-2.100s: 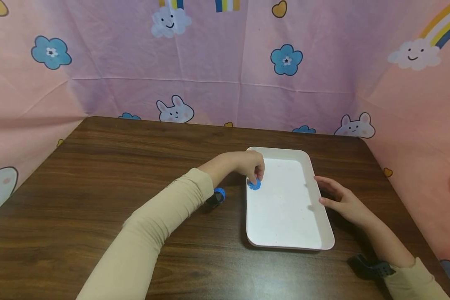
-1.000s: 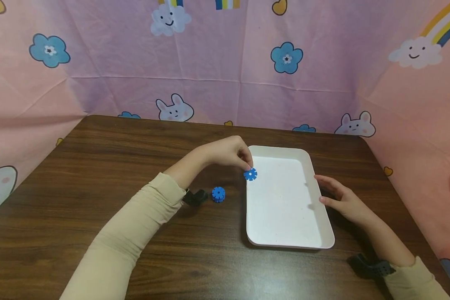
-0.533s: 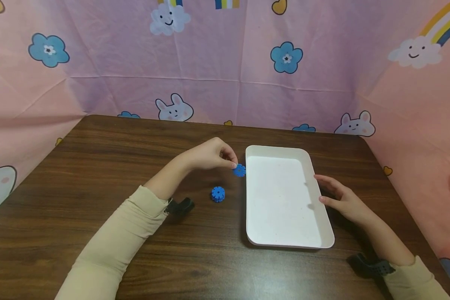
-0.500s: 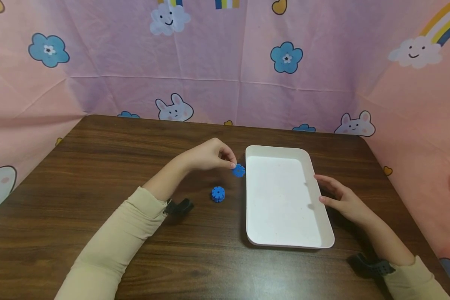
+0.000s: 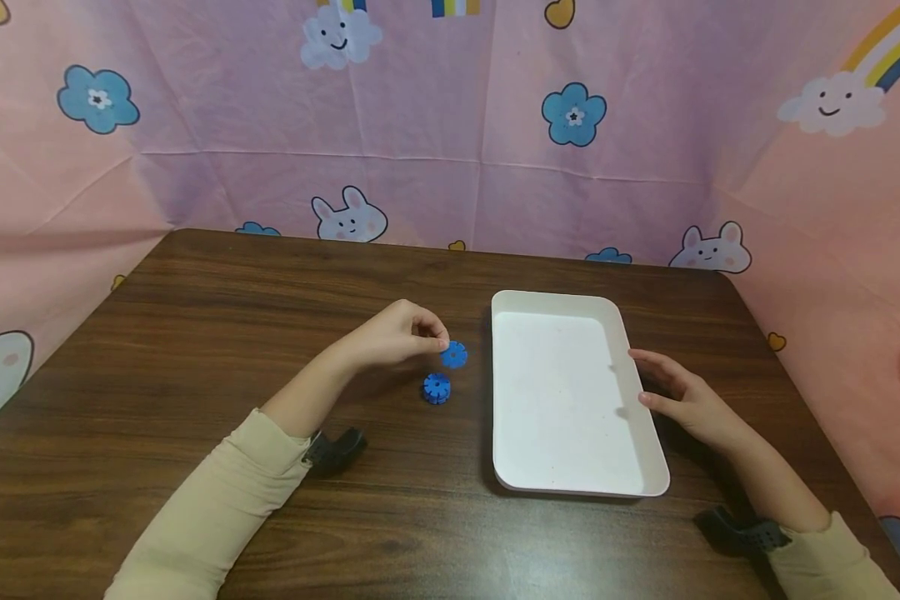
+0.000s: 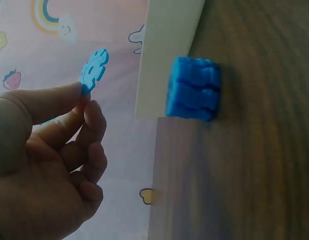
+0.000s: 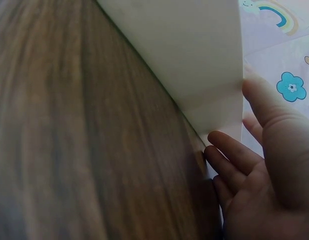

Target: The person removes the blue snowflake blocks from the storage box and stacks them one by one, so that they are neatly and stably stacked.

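My left hand (image 5: 388, 336) pinches a thin blue snowflake disc (image 5: 454, 356) between thumb and forefinger, above the table. In the left wrist view the notched disc (image 6: 95, 69) sticks up from the fingertips. Just below it in the head view, a short stack of blue snowflake discs (image 5: 437, 389) stands on the table; the left wrist view shows the stack (image 6: 193, 89) from the side. My right hand (image 5: 686, 400) touches the right outer wall of the white tray (image 5: 651, 433), thumb and fingers extended. In the right wrist view its fingertips lie against the tray wall (image 7: 194, 75).
The brown wooden table (image 5: 270, 283) reaches back to a pink and purple printed cloth (image 5: 435, 108). Black straps with dark wrist pieces (image 5: 337, 450) sit on both wrists. The tray stands right of the disc stack, with a small gap between them.
My left hand has moved out of the tray over its left rim, carrying the blue snowflake disc left and then down towards the stack. My right hand has stayed at the tray.
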Demonstrator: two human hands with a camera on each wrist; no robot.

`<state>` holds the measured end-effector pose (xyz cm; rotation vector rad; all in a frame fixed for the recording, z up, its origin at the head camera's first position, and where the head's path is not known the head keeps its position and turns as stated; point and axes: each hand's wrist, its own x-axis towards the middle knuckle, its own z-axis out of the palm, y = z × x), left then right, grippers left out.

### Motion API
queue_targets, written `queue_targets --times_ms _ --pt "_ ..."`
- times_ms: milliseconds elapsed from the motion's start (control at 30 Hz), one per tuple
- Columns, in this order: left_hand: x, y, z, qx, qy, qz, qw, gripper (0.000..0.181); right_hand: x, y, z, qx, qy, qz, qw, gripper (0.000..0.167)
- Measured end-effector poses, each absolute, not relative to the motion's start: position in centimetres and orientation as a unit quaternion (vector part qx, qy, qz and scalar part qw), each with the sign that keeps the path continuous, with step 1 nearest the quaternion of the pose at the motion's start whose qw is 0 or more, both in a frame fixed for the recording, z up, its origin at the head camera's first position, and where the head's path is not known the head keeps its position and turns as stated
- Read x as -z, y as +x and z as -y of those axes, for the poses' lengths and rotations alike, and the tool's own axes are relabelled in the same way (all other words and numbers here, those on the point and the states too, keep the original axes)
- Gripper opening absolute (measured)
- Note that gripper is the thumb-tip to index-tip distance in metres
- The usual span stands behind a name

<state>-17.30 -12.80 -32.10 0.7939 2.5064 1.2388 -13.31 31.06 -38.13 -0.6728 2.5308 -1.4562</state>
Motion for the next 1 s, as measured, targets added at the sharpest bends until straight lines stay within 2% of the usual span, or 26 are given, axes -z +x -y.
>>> queue_targets --times_ms 333,800,1000 --pt "33.0 -16.6 13.7 -0.440 0.220 -0.859 0.144 0.010 38.1 -13.3 -31.1 0.484 -0.218 -0.844 0.073 0.058" --pt "34.0 -17.1 13.9 -0.447 0.214 -0.846 0.198 0.009 38.1 -13.3 -31.1 0.483 -0.209 -0.846 0.083 0.058" --pt "34.3 -17.4 13.9 -0.450 0.212 -0.843 0.205 0.008 38.1 -13.3 -31.1 0.486 -0.214 -0.843 0.080 0.058"
